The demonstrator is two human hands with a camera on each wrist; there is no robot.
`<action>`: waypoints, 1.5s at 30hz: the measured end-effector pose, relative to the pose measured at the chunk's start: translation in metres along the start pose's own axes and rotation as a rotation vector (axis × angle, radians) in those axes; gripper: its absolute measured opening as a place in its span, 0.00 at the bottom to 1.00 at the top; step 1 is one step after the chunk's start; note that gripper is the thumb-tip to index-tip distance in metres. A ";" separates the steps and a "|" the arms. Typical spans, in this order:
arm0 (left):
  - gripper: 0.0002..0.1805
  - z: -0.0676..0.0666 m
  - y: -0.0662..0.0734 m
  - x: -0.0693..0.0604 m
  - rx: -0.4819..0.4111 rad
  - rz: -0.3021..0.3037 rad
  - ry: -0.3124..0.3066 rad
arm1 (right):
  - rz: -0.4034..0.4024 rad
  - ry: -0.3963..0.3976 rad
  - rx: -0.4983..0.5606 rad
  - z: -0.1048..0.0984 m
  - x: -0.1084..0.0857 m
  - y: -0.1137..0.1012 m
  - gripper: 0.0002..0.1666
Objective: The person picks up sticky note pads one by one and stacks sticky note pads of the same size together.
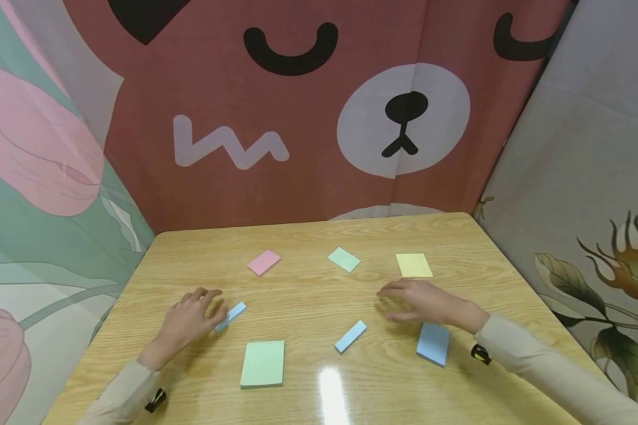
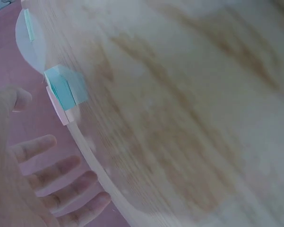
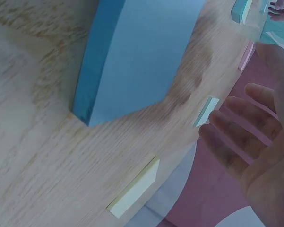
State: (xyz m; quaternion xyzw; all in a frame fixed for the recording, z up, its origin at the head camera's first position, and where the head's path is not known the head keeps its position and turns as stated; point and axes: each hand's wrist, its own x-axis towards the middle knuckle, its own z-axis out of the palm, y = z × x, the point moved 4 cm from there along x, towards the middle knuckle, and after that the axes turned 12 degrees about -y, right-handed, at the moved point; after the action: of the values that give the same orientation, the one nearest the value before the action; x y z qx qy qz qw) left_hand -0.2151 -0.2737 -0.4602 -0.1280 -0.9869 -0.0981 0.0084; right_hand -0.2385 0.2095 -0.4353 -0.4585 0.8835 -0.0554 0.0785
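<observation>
Both hands hover over a wooden table, holding nothing. My left hand (image 1: 188,320) has loosely bent fingers beside a narrow blue sticky-note pad (image 1: 231,316), partly covering it in the head view. My right hand (image 1: 417,301) reaches in from the right, fingers relaxed, between a square yellow sticky-note pad (image 1: 414,265) and a thick blue sticky-note pad (image 1: 433,344). That blue pad (image 3: 137,61) looms large in the right wrist view. A second narrow blue pad (image 1: 351,337) lies at the middle front, with a large green sticky-note pad (image 1: 263,363) to its left.
Along the back of the table (image 1: 298,236) lie a pink sticky-note pad (image 1: 264,262) and a small green pad (image 1: 344,260). Behind the table hangs a bear-print curtain (image 1: 218,195); floral fabric (image 1: 579,177) hangs at the right side.
</observation>
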 end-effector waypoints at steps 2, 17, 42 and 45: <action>0.26 0.000 0.000 -0.001 -0.004 -0.001 -0.003 | -0.004 0.003 -0.003 0.001 0.000 -0.001 0.30; 0.26 0.000 0.002 -0.002 -0.001 0.004 -0.003 | -0.062 0.025 -0.046 0.005 0.007 -0.008 0.29; 0.27 0.005 0.007 -0.001 0.011 0.034 -0.004 | -0.115 0.022 -0.084 0.009 0.016 -0.020 0.28; 0.26 0.004 0.008 -0.002 0.012 0.034 -0.006 | -0.120 0.020 -0.083 0.011 0.016 -0.022 0.27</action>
State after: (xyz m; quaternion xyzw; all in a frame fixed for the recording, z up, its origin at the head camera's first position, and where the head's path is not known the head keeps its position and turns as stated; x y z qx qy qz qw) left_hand -0.2116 -0.2658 -0.4630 -0.1449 -0.9851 -0.0918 0.0077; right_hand -0.2284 0.1833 -0.4435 -0.5128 0.8567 -0.0280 0.0473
